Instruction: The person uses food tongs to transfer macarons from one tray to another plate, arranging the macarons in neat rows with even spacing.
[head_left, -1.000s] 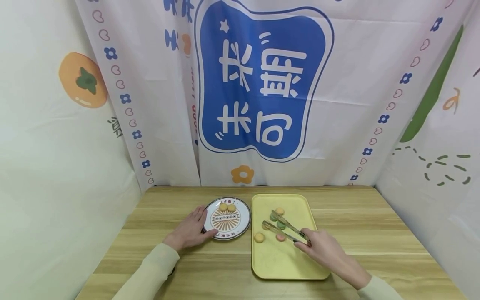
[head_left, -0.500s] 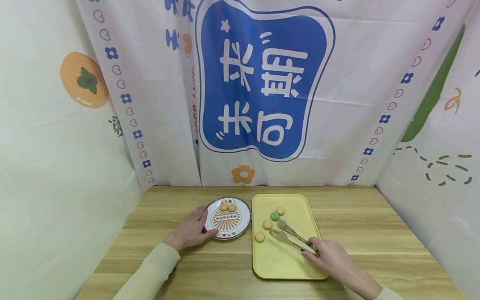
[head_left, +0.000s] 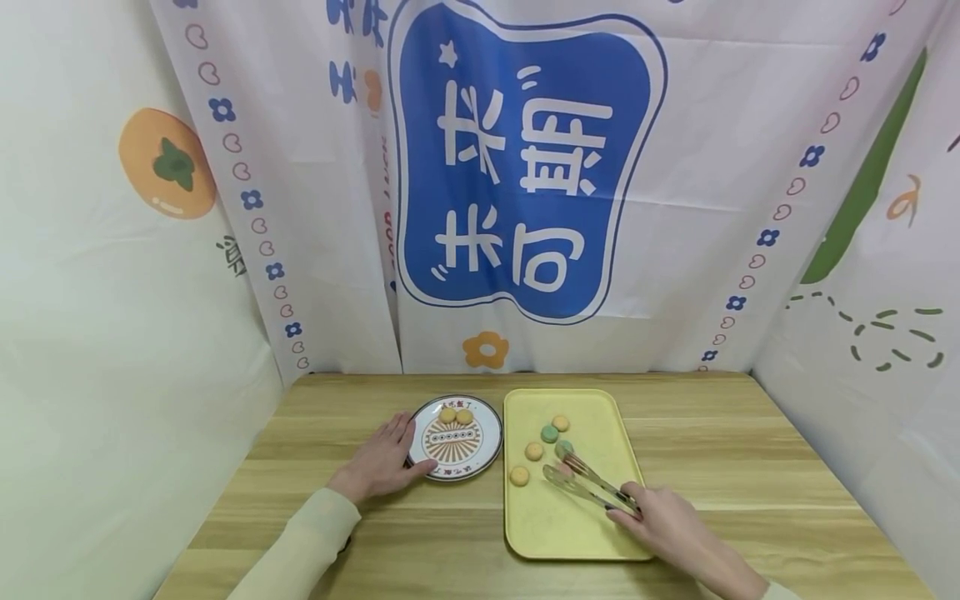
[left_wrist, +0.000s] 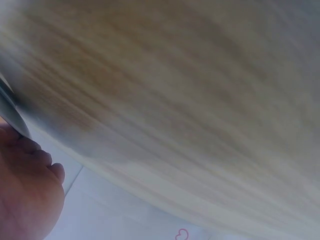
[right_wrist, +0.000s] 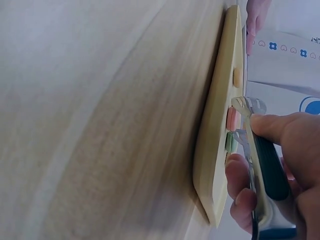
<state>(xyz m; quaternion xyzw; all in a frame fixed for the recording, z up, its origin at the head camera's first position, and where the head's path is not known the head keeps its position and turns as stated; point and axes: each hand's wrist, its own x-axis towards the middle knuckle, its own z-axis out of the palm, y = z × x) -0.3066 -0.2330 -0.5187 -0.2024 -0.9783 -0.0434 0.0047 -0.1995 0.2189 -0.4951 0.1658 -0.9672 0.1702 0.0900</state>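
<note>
My left hand rests on the left rim of a white patterned plate, fingers extended and thumb on the near edge. Two yellow macarons sit side by side toward the plate's far edge. My right hand holds metal tongs by the dark-handled end, low over a yellow tray. Their spread tips lie about a pink macaron, partly hidden; in the right wrist view contact with the pink macaron cannot be told. One green macaron lies just beyond the tips.
Another green macaron and several yellow macarons lie along the tray's left and far parts. Plate and tray stand close together on the wooden table. A printed cloth hangs behind the table.
The tongs have drawn back toward me and rightward from over the green macarons, and now stand about the pink one. Left hand, plate and its macarons have stayed put.
</note>
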